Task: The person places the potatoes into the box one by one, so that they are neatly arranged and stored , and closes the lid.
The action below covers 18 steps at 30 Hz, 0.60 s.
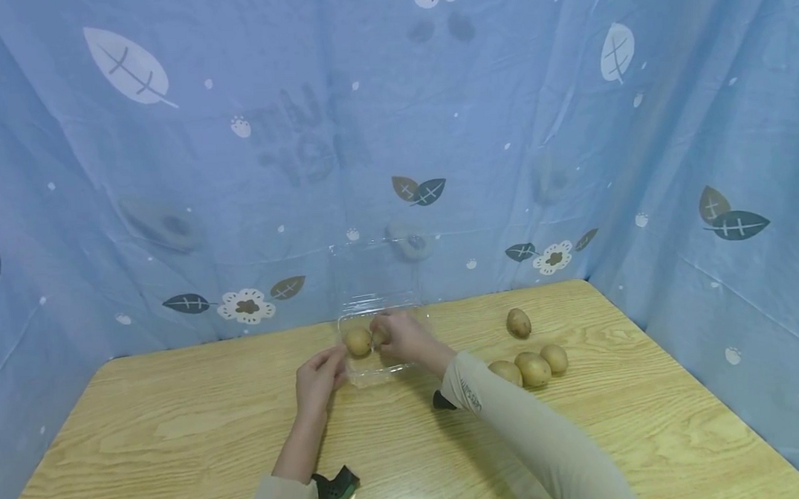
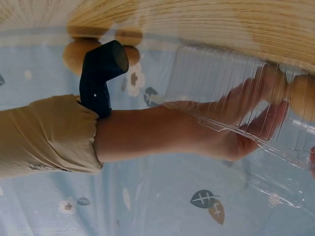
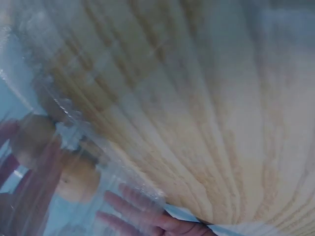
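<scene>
A clear plastic clamshell box (image 1: 378, 369) lies on the wooden table (image 1: 180, 430) with its lid (image 1: 374, 273) standing open behind it. One brown oval fruit (image 1: 358, 342) sits inside at the left. My right hand (image 1: 385, 336) reaches into the box and grips a second brown fruit (image 2: 273, 81) beside the first. My left hand (image 1: 319, 376) rests against the box's near left edge, and its fingers (image 3: 142, 215) show fairly straight through the plastic. Both fruits (image 3: 76, 178) appear blurred behind the plastic in the right wrist view.
Several loose brown fruits lie right of the box: one apart (image 1: 519, 322) and three close together (image 1: 533, 368). A blue leaf-print cloth (image 1: 169, 178) hangs around the table's far and side edges. Black wrist cameras (image 1: 336, 487) sit on both forearms.
</scene>
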Motion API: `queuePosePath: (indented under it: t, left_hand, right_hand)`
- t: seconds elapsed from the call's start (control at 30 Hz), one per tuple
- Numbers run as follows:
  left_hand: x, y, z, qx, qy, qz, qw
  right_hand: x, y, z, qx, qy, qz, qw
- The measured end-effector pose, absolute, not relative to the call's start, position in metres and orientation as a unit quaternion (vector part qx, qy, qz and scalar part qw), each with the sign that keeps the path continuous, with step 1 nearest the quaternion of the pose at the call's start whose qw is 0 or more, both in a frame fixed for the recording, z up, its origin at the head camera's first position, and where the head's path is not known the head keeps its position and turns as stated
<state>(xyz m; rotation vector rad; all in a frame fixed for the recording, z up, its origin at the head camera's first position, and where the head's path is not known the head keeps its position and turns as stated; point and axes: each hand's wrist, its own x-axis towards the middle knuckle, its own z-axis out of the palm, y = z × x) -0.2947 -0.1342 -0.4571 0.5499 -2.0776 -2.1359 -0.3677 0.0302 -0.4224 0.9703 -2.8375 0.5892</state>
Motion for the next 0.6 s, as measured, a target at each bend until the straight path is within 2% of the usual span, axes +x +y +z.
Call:
queuePosePath:
  t: [0.17,0.4,0.6]
  left_hand:
    - [-0.295,-0.134,-0.456,0.182,-0.684,-0.704,0.058]
    - [-0.296,-0.135,-0.455,0.181,-0.681,-0.707,0.059]
    - [-0.296,-0.135,-0.456,0.182,-0.678,-0.71,0.054]
  right_hand:
    - [-0.366,0.03,-0.424,0.317,-0.924,0.21,0.047]
    - [-0.364,0.031,-0.42,0.348,-0.907,0.214,0.1]
    - [-0.36,0.041,-0.413,0.35,-0.906,0.218,0.09]
